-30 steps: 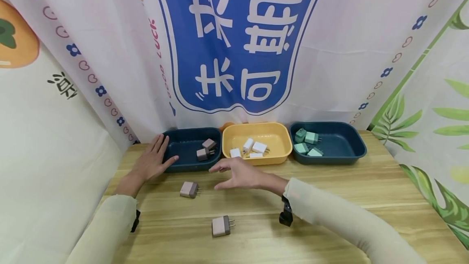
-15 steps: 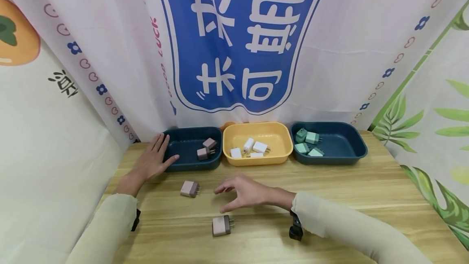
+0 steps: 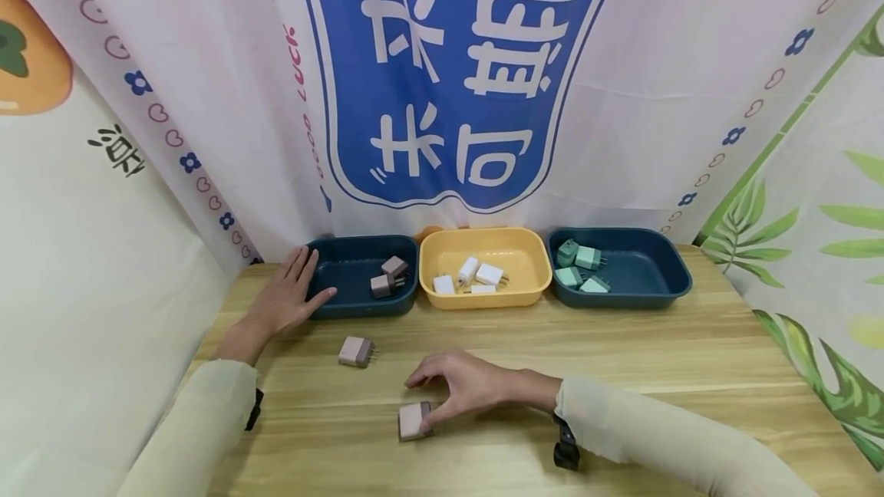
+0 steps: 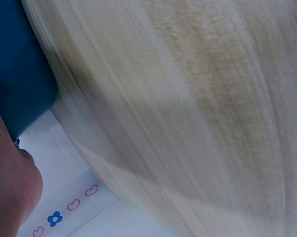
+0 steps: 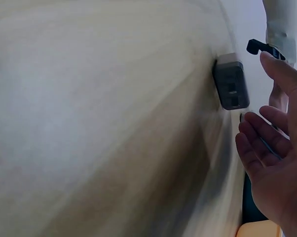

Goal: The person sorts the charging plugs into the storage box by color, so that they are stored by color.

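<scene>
My left hand (image 3: 282,299) rests on the left end of a dark blue tray (image 3: 345,313), which holds two pinkish-grey plug chargers (image 3: 382,285). My right hand (image 3: 470,388) is over the wooden table, with thumb and fingers spread apart. Its thumb overlaps the prong end of a pink charger (image 3: 411,422) lying on the table; whether it touches cannot be told. Another pink charger (image 3: 355,352) lies farther back, its prongs pointing right. In the right wrist view, a charger (image 5: 232,83) stands beyond the fingertips of the right hand (image 5: 286,153), with nothing gripped.
A yellow tray (image 3: 486,302) in the middle holds several white chargers (image 3: 490,274). On the right, a second dark blue tray (image 3: 642,301) has several mint-green chargers (image 3: 588,258) at its left end. A printed curtain (image 3: 621,136) hangs behind the wooden table (image 3: 621,359).
My right hand has come from near the yellow tray's front toward the nearer pink charger, its thumb now over the prong end. The left hand stays on the tray.
</scene>
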The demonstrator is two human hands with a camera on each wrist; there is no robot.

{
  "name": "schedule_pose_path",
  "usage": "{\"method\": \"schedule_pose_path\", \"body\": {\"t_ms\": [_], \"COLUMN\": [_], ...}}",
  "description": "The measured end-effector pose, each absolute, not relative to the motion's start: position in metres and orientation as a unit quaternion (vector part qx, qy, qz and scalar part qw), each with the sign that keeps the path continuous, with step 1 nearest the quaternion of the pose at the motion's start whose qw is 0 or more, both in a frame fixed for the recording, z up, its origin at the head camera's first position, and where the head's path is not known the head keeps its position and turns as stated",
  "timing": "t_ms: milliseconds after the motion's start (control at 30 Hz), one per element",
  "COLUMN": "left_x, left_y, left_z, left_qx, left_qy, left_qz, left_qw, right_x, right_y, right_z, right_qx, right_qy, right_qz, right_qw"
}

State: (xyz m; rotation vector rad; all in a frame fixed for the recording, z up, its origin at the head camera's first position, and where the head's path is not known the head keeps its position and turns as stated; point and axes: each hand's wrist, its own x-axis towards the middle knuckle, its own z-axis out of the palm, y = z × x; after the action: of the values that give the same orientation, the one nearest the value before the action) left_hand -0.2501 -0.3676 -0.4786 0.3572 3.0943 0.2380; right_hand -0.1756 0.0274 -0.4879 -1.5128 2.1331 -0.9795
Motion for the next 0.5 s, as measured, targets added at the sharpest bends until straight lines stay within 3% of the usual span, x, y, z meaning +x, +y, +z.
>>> {"method": "schedule_pose_path", "body": {"t_ms": [500], "left_x": [-0.2509], "left_y": [-0.3682], "left_z": [-0.4778], "left_qx": [0.118], "left_qy": [0.990], "left_qz": [0.071], "left_qw": [0.007], "right_x": [-0.1661], "right_y": [0.0291], "right_z": [-0.4974], "right_qx": [-0.552], "right_qy": [0.750], "right_qz": [-0.332], "right_qw": [0.150]}}
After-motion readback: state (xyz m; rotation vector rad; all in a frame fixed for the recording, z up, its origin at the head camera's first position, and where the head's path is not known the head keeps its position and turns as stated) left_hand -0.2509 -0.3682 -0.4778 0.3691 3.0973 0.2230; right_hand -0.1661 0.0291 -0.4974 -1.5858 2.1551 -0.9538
